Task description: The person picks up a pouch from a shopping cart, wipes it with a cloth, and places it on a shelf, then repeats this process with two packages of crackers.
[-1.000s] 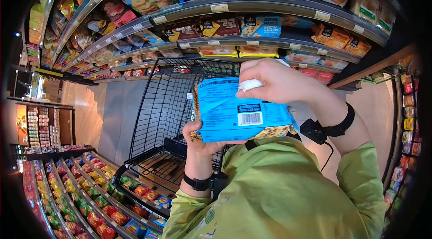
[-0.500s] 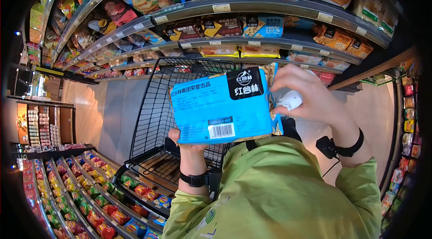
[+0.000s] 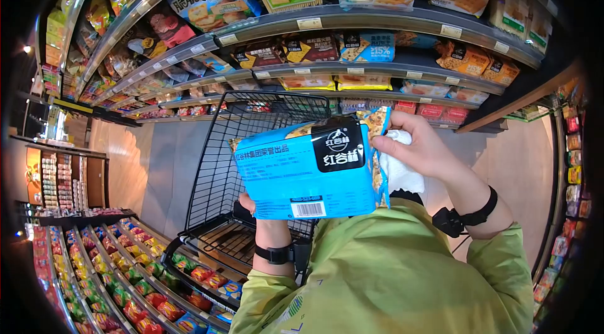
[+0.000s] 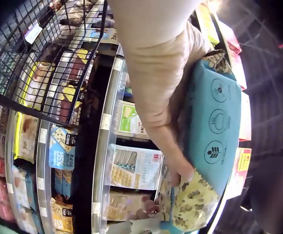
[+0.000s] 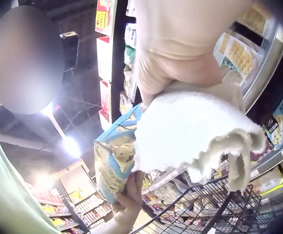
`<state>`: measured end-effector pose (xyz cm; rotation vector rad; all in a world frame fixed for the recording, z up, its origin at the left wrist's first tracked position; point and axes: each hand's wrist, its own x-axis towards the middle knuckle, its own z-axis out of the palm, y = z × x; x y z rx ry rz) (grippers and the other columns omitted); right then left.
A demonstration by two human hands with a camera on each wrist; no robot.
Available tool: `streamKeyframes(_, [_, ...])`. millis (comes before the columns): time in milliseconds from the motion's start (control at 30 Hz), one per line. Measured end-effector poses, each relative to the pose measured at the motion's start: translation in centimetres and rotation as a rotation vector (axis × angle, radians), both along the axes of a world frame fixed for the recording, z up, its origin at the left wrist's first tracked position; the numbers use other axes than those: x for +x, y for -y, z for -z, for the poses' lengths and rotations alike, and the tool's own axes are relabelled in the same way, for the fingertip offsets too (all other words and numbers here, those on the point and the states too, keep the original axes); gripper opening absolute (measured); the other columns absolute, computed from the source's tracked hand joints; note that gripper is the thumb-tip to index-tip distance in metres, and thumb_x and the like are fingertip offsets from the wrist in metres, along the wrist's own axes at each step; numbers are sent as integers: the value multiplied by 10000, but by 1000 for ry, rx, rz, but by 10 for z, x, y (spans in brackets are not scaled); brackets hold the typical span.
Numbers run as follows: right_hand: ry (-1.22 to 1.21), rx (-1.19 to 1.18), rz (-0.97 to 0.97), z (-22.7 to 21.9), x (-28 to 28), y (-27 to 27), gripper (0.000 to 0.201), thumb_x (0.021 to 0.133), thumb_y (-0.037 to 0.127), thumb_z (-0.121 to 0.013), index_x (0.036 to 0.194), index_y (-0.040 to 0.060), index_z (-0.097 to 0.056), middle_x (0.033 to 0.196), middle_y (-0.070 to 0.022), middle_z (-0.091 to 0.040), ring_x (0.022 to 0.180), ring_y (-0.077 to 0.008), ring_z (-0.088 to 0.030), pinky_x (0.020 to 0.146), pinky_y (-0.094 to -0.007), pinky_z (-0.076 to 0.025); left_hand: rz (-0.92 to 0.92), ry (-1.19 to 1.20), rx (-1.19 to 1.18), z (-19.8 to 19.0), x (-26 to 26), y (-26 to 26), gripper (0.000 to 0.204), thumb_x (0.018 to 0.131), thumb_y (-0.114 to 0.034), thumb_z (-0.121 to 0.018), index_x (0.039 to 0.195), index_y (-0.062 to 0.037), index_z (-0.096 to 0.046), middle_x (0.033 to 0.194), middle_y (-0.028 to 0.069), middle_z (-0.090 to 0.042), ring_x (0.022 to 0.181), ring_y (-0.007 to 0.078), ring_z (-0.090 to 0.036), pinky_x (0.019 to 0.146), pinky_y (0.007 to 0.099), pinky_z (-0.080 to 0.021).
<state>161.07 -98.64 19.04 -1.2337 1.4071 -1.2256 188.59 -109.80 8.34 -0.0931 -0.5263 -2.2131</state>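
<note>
A blue cracker packet [image 3: 296,177] with a black brand label and a barcode is held up over the cart, tilted. My left hand [image 3: 248,203] grips its lower left end in the head view, mostly hidden behind it. In the left wrist view the thumb and fingers of that hand [image 4: 163,117] lie around the packet's side. My right hand [image 3: 412,142] pinches the crimped right end. A white cloth [image 3: 406,173] hangs from the same hand, beside the packet's end. Seen in the right wrist view, this cloth [image 5: 190,126] covers most of the right fingers.
A black wire shopping cart [image 3: 217,151] stands behind the packet, close to the shelves. Ahead, shelves [image 3: 377,19] carry rows of crackers and snack packs. Another shelf [image 3: 113,271] of colourful bags lies at the lower left. Grey floor [image 3: 170,164] shows left of the cart.
My right hand has moved from the packet's front to its right end, and the bunched cloth now hangs looser. The packet has shifted left and turned; the left hand keeps its grip.
</note>
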Motion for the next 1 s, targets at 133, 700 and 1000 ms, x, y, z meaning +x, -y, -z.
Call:
streamKeyframes(133, [147,69,37,11,-1,2,172,851,127,-614,966,-1,-606,885,-13,-618,850,-73,-546,759,-250,-436,18,3,-82,4,7,5,898,466,-200,-658,1312,-16,-421,1293,204,-475,1172,368,-459,982,461,-390])
streamKeyframes(700, [430,-103,474,63,-12,-2,95,897,154,-544,958,82,-535,857,12,-566,756,-51,-505,655,-205,-404,-253,532,-239,-35,-13,-15,879,609,89,-593,1410,-59,-263,1373,129,-360,1292,245,-324,1051,375,-286])
streamKeyframes(1000, [559,-84,514,59,-9,3,86,894,146,-540,936,73,-520,876,2,-570,777,-72,-528,688,-230,-433,-498,714,-212,-53,-22,-21,186,878,-32,-520,1063,-10,-523,1136,96,-552,1028,151,-526,902,306,-413])
